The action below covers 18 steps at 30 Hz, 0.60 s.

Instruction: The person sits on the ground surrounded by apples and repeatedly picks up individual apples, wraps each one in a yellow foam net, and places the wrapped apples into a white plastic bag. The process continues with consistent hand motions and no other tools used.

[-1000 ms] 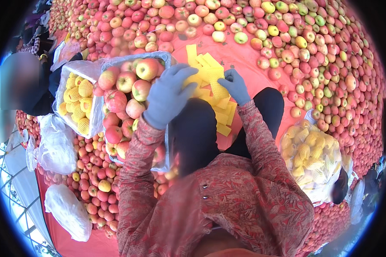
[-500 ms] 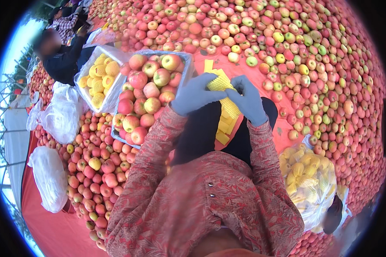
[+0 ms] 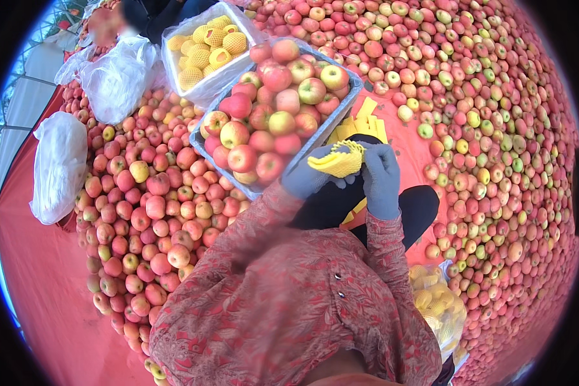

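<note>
Both my hands wear grey gloves and meet above my lap. A yellow foam fruit net (image 3: 342, 162) is between them, with its mesh opened out at the upper edge. My left hand (image 3: 303, 178) holds it from the left and below, some fingers hidden beneath it. The fingers of my right hand (image 3: 380, 172) are bent and pinch the net's right edge. Just beyond my left hand stands a blue-grey crate (image 3: 202, 143) heaped with red and yellow-green apples (image 3: 261, 117). More flat yellow foam nets (image 3: 368, 127) lie on the red sheet past my knees.
A white lined box (image 3: 171, 72) holds apples in yellow nets. Clear plastic bags (image 3: 117, 77) and a white bag (image 3: 59, 168) lie at the left. Loose apples (image 3: 495, 161) cover the ground on both sides. A bag of foam nets (image 3: 439, 307) sits by my right side.
My view has turned left, so the crate and box appear farther right. The foam net, earlier stretched flat between my hands, is now opened out and tilted.
</note>
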Available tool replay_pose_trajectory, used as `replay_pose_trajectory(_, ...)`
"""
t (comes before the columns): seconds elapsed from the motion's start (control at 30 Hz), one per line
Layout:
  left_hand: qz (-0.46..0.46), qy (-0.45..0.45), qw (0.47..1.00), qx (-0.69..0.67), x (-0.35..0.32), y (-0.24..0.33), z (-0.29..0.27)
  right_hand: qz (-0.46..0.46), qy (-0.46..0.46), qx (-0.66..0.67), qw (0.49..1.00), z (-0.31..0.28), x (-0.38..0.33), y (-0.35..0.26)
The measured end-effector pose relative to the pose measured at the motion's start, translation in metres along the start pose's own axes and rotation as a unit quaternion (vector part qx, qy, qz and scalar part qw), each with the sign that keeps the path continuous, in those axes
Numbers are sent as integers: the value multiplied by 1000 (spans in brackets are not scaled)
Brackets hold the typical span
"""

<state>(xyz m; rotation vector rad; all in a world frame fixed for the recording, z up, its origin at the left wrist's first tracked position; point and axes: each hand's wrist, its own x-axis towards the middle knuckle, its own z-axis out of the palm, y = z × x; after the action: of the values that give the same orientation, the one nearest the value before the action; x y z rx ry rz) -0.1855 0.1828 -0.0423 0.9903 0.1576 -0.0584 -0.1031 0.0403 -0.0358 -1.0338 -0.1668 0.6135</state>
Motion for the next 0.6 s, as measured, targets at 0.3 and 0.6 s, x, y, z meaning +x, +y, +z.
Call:
replay_pose_trajectory(0.3, 122, 151, 981, -18, -1, 50, -34, -59, -31, -118, 991, 78, 48, 22)
replay_pose_trajectory(0.6, 0, -43, 991, -129, -19, 47, -51, 78, -149, -194, 966, 124, 112, 20)
